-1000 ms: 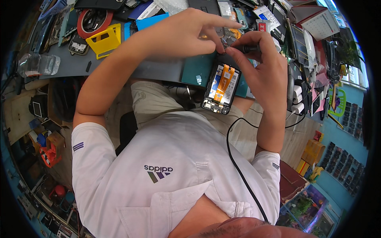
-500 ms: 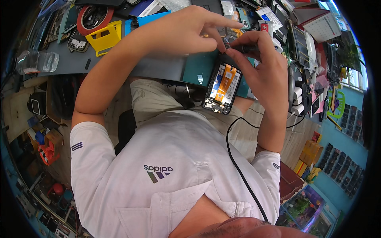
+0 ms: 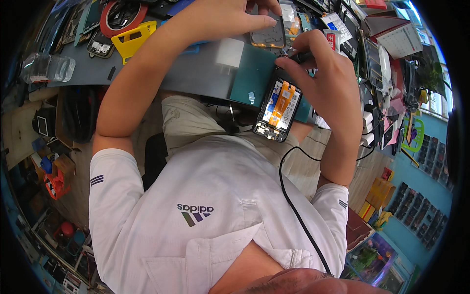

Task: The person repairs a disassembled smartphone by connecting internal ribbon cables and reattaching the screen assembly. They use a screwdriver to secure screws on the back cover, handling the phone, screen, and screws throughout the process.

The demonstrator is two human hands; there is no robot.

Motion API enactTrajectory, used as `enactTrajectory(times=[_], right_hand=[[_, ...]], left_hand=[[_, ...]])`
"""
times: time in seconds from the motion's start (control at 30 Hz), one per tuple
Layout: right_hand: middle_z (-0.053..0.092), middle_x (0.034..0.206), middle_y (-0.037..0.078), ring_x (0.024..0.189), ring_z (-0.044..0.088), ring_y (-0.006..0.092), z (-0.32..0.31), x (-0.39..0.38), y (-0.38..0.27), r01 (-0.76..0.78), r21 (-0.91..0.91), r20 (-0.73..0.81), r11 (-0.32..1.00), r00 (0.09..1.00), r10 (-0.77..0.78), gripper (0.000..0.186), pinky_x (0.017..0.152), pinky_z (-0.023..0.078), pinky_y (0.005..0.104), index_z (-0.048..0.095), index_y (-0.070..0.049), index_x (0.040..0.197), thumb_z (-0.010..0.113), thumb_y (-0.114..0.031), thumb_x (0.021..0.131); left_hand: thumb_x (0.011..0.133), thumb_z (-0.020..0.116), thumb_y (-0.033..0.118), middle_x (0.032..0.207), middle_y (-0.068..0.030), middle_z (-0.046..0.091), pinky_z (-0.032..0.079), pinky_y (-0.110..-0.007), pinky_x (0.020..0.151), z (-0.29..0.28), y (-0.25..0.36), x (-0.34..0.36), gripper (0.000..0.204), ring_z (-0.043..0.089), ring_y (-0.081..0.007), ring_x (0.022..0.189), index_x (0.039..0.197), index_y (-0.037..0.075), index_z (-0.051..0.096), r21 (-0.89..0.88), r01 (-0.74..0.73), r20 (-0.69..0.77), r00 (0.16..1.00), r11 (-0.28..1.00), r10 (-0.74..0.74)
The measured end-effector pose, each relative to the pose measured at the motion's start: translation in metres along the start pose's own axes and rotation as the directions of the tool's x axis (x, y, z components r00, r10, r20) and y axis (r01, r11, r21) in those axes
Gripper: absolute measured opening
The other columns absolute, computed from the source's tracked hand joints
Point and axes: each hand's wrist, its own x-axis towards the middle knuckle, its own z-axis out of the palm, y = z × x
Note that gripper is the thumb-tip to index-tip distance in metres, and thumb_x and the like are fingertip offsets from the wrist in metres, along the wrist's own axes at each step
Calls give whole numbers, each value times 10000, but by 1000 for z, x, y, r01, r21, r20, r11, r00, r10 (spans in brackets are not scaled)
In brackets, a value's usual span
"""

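Note:
An opened phone extends past the table's front edge, its battery and a broad orange flex cable showing. Over its far end is my right hand, closed around a dark-handled tool; the tool's tip is too small to make out. My left hand reaches to the top edge of the picture, thumb stretched out apart from the fingers, with no held thing visible. Beside that hand lies a dark phone housing. Under the phone's far part is a green mat.
On the left of the grey table are a yellow plastic holder, a red tape ring and a clear plastic jar. Phone parts crowd the right side. A black cable runs across my shirt.
My left hand has moved up and away from the phone's far end, uncovering the dark housing. My right hand stays beside the phone with the tool. The view has shifted slightly.

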Motion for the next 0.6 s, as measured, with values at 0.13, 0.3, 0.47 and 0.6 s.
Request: enactTrajectory(times=[0.13,0.3,0.47,0.6], right_hand=[[719,769,82,702,729,295,-3,0,-3,-52,-181,-37,982,998,46,373,610,534,389,602,-81,1090,873,-228,880],[696,703,46,626,700,272,-1,1,1,139,-138,-109,981,982,-154,365,562,511,374,615,-99,1074,870,-283,887],[751,836,66,672,719,223,0,-3,-1,34,-222,-89,974,994,-55,356,607,533,331,659,-62,1074,891,-251,881],[756,872,74,692,722,233,0,-1,-2,122,-147,-120,982,983,-140,357,617,537,328,651,-62,1078,889,-241,880]], left_hand=[[849,820,157,980,-112,676,523,-402,898,-4,-14,-2,169,649,-295,1008,977,60,768,169,-148,108,986,974,130],[841,852,220,1057,-134,620,472,-426,992,-5,-16,-6,209,576,-338,1115,954,76,751,267,-186,178,974,945,141],[839,871,275,1078,-145,588,461,-431,972,4,-15,-9,278,554,-346,1108,942,72,711,373,-189,160,977,908,138],[851,864,265,1081,-147,576,456,-435,963,5,-18,-9,276,546,-349,1102,925,61,694,355,-180,153,979,917,132]])
